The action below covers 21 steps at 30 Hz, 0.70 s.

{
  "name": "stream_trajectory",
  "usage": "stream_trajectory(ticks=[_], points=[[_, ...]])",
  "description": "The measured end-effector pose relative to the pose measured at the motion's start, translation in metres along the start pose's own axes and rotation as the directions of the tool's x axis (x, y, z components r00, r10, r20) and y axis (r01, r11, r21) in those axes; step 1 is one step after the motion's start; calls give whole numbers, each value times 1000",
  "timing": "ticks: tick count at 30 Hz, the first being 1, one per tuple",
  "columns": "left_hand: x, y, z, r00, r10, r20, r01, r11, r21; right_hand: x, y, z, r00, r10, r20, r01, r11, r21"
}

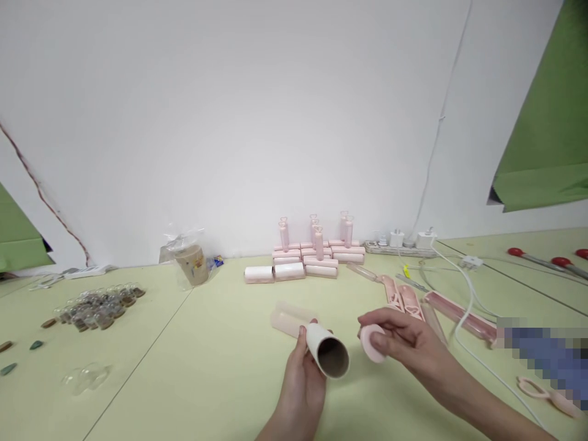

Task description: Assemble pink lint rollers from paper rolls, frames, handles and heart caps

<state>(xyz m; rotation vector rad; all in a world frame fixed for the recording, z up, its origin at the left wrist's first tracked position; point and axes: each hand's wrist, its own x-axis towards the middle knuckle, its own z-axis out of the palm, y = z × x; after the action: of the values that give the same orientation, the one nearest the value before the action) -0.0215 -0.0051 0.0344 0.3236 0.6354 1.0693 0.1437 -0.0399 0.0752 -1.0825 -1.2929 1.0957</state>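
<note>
My left hand is wrapped round a white roll with a hollow cardboard core, its open end tilted towards me and to the right. Between the thumb and fingers of my right hand is a round pale pink cap, held just right of the roll's open end and apart from it. Behind the left hand a translucent pale pink sleeve lies on the table. Close beyond my right hand are pink plastic case parts, partly hidden by it.
Several white and pink rolls are stacked near the wall, with small pink bottles standing on top. A power strip and white cables lie at right. Left are a bagged cup and small glass bottles.
</note>
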Motion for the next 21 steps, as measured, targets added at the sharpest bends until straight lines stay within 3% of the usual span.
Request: stream_trajectory(ticks=[6,8,13,17,19,21], points=[[-2,-19,-4,990,-48,133,49,999,-10,-11,1,9,970,-185,156,217,950,-223],[-2,-21,-8,985,-42,167,38,999,24,-11,6,12,974,-163,157,202,937,-285],[-3,-24,-11,980,-75,184,65,996,62,-10,11,17,980,-150,129,176,957,-231],[-6,-25,-13,979,-92,181,77,993,86,-14,9,22,975,-130,182,172,955,-242],[-6,-24,-13,973,-119,200,110,992,53,-17,13,27,956,-191,222,250,928,-277],[-7,-20,-10,947,-231,221,236,972,6,-21,20,34,883,-342,320,449,813,-370]])
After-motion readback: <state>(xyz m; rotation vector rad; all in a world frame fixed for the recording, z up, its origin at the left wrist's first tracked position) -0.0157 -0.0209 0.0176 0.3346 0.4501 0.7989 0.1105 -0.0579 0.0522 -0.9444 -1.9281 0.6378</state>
